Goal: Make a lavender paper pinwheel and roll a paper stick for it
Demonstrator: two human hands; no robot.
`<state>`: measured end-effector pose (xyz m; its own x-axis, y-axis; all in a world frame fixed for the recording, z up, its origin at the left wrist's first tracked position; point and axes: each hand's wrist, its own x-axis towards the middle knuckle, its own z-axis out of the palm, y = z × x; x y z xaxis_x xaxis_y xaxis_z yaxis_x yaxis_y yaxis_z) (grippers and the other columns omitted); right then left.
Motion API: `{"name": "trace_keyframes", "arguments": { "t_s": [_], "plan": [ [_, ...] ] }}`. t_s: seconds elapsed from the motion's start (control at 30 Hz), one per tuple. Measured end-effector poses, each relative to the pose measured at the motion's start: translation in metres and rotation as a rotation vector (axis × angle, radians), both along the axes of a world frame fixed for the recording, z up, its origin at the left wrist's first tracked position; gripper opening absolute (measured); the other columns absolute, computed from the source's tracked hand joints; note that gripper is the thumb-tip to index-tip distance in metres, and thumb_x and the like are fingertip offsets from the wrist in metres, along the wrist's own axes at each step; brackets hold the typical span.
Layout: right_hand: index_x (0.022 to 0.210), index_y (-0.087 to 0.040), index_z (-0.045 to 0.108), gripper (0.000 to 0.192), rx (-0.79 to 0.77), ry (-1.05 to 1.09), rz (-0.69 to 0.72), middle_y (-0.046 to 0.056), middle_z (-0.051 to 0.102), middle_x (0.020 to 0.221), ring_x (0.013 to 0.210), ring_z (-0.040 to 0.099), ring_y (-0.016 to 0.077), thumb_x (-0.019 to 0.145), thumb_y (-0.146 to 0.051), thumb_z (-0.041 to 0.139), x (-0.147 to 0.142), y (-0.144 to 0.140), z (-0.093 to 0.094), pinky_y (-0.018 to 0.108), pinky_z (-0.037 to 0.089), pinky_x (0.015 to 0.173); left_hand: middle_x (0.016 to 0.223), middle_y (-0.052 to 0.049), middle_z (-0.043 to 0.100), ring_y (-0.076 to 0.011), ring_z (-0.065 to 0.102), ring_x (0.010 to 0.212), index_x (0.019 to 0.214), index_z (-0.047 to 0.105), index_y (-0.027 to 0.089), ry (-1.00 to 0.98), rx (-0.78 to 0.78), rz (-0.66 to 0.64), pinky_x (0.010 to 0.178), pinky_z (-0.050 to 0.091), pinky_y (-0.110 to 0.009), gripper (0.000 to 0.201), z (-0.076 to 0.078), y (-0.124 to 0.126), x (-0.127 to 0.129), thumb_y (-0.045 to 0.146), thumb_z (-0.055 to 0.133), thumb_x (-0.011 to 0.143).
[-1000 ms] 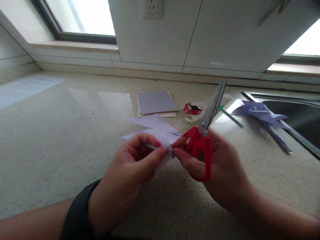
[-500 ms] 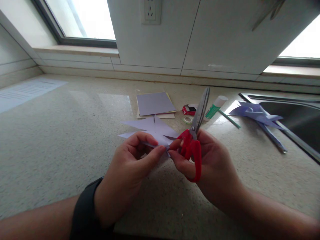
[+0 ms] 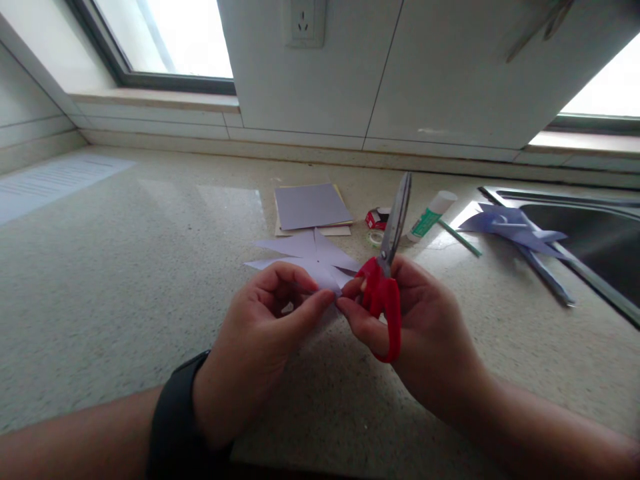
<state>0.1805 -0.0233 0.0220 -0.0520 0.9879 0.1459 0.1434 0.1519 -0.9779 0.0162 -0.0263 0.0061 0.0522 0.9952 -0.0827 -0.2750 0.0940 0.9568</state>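
A pale purple sheet of paper (image 3: 320,252), slit in from its corners and marked with a small dark dot at its middle, is held low over the counter. My left hand (image 3: 275,320) pinches its near edge between thumb and forefinger. Opposite it, my right hand (image 3: 425,327) has thumb and fingertip at the same spot on the paper. Red-handled scissors (image 3: 387,267) hang on the right hand's fingers, blades closed and pointing up and away. The fingertips hide the paper's near corner.
Behind the paper lie a stack of square sheets (image 3: 313,208), a small red box (image 3: 377,219), a tape roll (image 3: 376,238), a glue stick (image 3: 433,215) and a green stick (image 3: 460,239). A folded purple paper pinwheel (image 3: 515,230) rests by the sink (image 3: 600,247). A printed sheet (image 3: 55,183) lies far left.
The paper has shifted slightly to the right and turned a little in my fingers. The scissors have tipped slightly to the left. Both hands keep their pinch.
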Motion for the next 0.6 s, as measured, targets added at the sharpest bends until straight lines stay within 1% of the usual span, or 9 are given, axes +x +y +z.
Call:
{"name": "trace_keyframes", "arguments": {
  "t_s": [0.13, 0.33, 0.47, 0.6],
  "plan": [
    [0.078, -0.021, 0.060, 0.019, 0.020, -0.022, 0.002, -0.003, 0.066, 0.067, 0.054, 0.056, 0.0101, 0.072, -0.023, 0.078, -0.0002, -0.0012, -0.0007, 0.021, 0.045, 0.047, 0.073, 0.006, 0.067, -0.0048, 0.058, 0.063, 0.080, 0.065, 0.019, -0.011, -0.009, -0.013, 0.059, 0.045, -0.013, 0.021, 0.0004, -0.0006, 0.0001, 0.023, 0.086, 0.077],
    [0.079, -0.021, 0.060, 0.017, 0.122, -0.105, -0.025, -0.003, 0.065, 0.067, 0.054, 0.054, 0.0104, 0.072, -0.018, 0.075, 0.0012, -0.0034, -0.0038, 0.023, 0.044, 0.047, 0.075, 0.005, 0.070, -0.0063, 0.061, 0.065, 0.083, 0.064, 0.019, -0.049, -0.059, -0.048, 0.061, 0.047, -0.014, 0.023, -0.0001, -0.0019, -0.0001, 0.023, 0.085, 0.077],
    [0.080, -0.021, 0.060, 0.020, 0.161, -0.146, -0.011, -0.003, 0.064, 0.069, 0.056, 0.056, 0.0106, 0.070, -0.015, 0.076, 0.0031, -0.0038, -0.0067, 0.023, 0.045, 0.048, 0.078, 0.002, 0.072, -0.0090, 0.064, 0.066, 0.087, 0.061, 0.019, -0.104, -0.108, -0.085, 0.060, 0.048, -0.017, 0.026, -0.0002, -0.0007, 0.0005, 0.025, 0.085, 0.077],
    [0.080, -0.022, 0.059, 0.021, 0.168, -0.182, 0.021, -0.004, 0.063, 0.068, 0.056, 0.056, 0.0105, 0.071, -0.016, 0.078, 0.0048, -0.0029, -0.0065, 0.023, 0.045, 0.049, 0.076, 0.001, 0.071, -0.0103, 0.064, 0.063, 0.088, 0.059, 0.019, -0.094, -0.170, -0.077, 0.056, 0.045, -0.017, 0.031, 0.0024, 0.0004, 0.0006, 0.027, 0.086, 0.075]
  ]
}}
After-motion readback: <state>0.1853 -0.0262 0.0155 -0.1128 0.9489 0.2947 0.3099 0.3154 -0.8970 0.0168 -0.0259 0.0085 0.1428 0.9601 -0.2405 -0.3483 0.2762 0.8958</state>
